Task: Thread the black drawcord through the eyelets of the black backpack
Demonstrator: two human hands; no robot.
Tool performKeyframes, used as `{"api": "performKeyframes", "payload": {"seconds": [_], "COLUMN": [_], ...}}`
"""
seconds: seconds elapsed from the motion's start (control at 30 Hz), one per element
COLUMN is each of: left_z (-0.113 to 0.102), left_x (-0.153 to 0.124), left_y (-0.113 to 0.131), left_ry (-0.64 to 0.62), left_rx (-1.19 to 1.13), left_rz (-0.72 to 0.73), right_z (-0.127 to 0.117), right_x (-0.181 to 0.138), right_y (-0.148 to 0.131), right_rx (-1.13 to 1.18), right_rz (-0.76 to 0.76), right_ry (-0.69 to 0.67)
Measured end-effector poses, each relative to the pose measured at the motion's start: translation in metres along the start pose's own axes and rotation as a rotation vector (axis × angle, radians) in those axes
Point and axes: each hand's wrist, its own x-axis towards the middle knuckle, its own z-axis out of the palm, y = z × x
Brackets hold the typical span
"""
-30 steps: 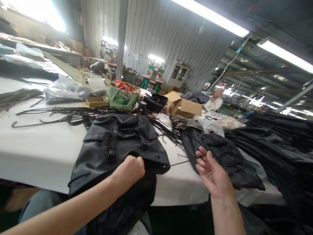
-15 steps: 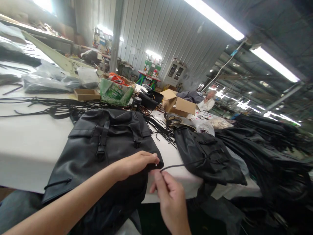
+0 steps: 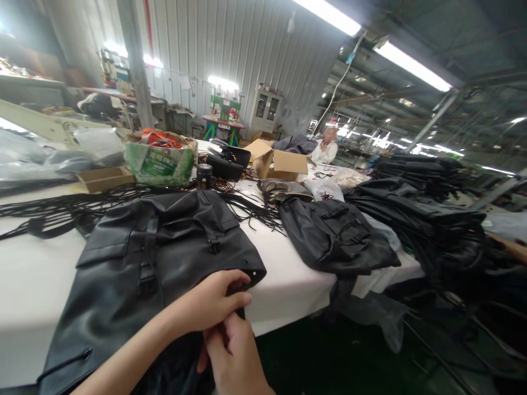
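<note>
Hands together at 6 o'clock, at near edge of white table (image 3: 288, 274). Left hand (image 3: 212, 302) curled over near corner of black leather bag (image 3: 156, 258), fingers (image 3: 234, 300) closed on bag's edge beside small eyelet. Right hand (image 3: 234, 356) just below, touching left, fingers folded shut against same edge; contents of its pinch hidden, cannot tell. Bag flat at centre-left, flap and buckle strap up, lower part draped off table toward lap. 2nd black bag (image 3: 333, 236) lying at 2 o'clock, apart from the first. Loose black cords (image 3: 61, 206) spread at 10 o'clock. Green-printed box (image 3: 160, 162) at 11 o'clock, open cardboard box (image 3: 275, 162) at 12 o'clock. Stacked black bags (image 3: 428, 214) at 3 o'clock. Seated person (image 3: 327, 151) far off at 1 o'clock.
</note>
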Motion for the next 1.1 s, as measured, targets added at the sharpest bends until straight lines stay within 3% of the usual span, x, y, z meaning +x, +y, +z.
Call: {"api": "performKeyframes", "payload": {"seconds": [0.1, 0.17, 0.27, 0.4, 0.47, 0.53, 0.63, 0.7, 0.8, 0.9, 1.1], "left_z": [0.0, -0.003, -0.01, -0.021, -0.025, -0.026, -0.02, -0.013, -0.001, 0.01, 0.02], "left_x": [0.003, 0.006, 0.01, 0.01, 0.009, 0.01, 0.014, 0.02, 0.029, 0.033, 0.033], "left_y": [-0.003, -0.004, -0.006, -0.013, -0.02, -0.025, -0.024, -0.017, -0.008, -0.007, -0.011], "left_ry": [0.117, 0.105, -0.035, -0.279, -0.281, -0.212, -0.076, -0.004, 0.09, 0.171, 0.191], "left_rx": [0.13, 0.193, 0.152, -0.246, -0.403, -0.44, -0.251, -0.072, 0.063, 0.13, 0.45], "left_rz": [-0.076, -0.118, -0.158, -0.197, -0.157, -0.15, -0.204, -0.145, 0.002, 0.067, 0.077], "right_z": [0.006, 0.012, 0.019, 0.014, -0.001, -0.025, -0.071, -0.095, -0.108, -0.1, -0.09], "right_x": [-0.002, -0.002, -0.001, 0.0, -0.004, -0.007, 0.0, 0.015, 0.044, 0.064, 0.072], "right_y": [0.01, 0.016, 0.018, 0.013, 0.013, 0.018, 0.029, 0.035, 0.038, 0.039, 0.047], "right_rx": [0.039, 0.042, -0.024, -0.117, -0.161, -0.249, -0.329, -0.352, -0.21, 0.01, 0.107], "right_rz": [0.018, 0.021, -0.005, -0.065, -0.115, -0.167, -0.153, -0.102, 0.027, 0.046, -0.004], "right_ry": [0.02, 0.048, 0.065, 0.001, 0.024, 0.183, 0.521, 0.59, 0.383, 0.199, 0.241]}}
